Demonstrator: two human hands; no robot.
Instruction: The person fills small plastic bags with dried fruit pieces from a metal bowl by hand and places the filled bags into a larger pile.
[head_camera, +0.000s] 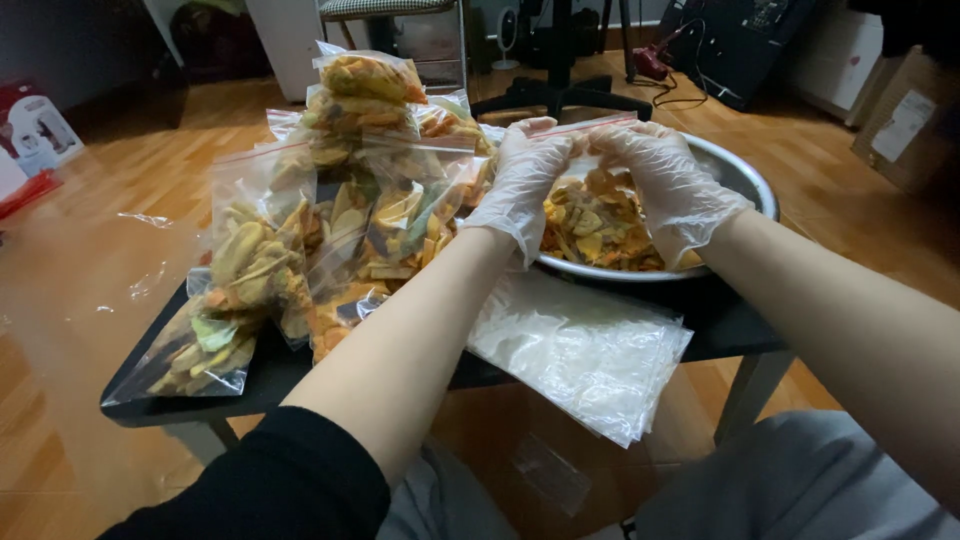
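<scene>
- Over the metal bowl (752, 178), from the head view: both gloved hands meeting at a clear zip bag (585, 135), holding it at its red-striped top edge.
- Left hand (522, 185) pinching the bag's left end, right hand (668, 185) pinching the right end; fingers curled and pressed together on the plastic, not spread.
- Bag lying straight ahead of the wrists, long axis running left to right along the seal strip, tilting slightly upward toward the right; both hands equally near, each already touching it.
- Just beneath, mixed dried fruit and vegetable chips (595, 228) filling the bowl, partly hiding behind the palms.
- Just beside the left hand, filled bags (330, 200) piling high and leaning, crowding the left side.
- Under the forearms, a stack of empty bags (585, 350) hanging over the near edge of the black worktop (275, 375).
- Further back, chair legs and cables on the wooden floor (110, 200), well apart.
</scene>
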